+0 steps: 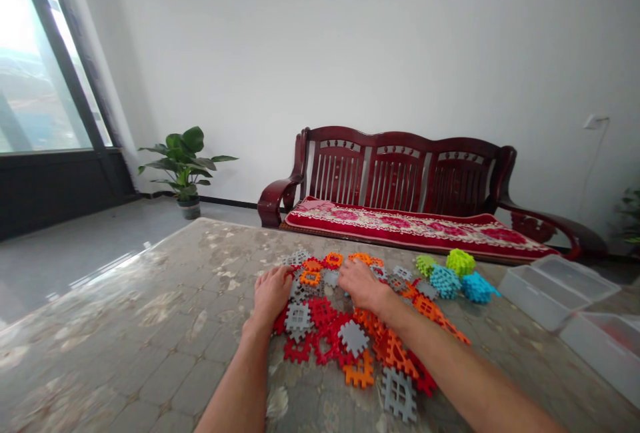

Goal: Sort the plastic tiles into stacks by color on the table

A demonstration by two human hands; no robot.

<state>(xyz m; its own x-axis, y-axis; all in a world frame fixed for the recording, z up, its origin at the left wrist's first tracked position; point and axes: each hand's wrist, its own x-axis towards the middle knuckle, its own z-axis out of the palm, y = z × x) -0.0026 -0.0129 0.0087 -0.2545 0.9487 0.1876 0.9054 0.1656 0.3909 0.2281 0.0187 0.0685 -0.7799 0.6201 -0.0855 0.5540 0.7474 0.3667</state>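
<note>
Left hand at the left edge, right hand over the far side of the plastic tile pile on the table, both curled downward; cannot tell whether either pinches a tile.

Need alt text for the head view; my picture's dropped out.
Left hand and right hand reach among scattered red, orange and grey notched pieces on a patterned tabletop. Green and blue clusters and clear boxes sit to the right; a dark-red wooden bench stands behind.
</note>
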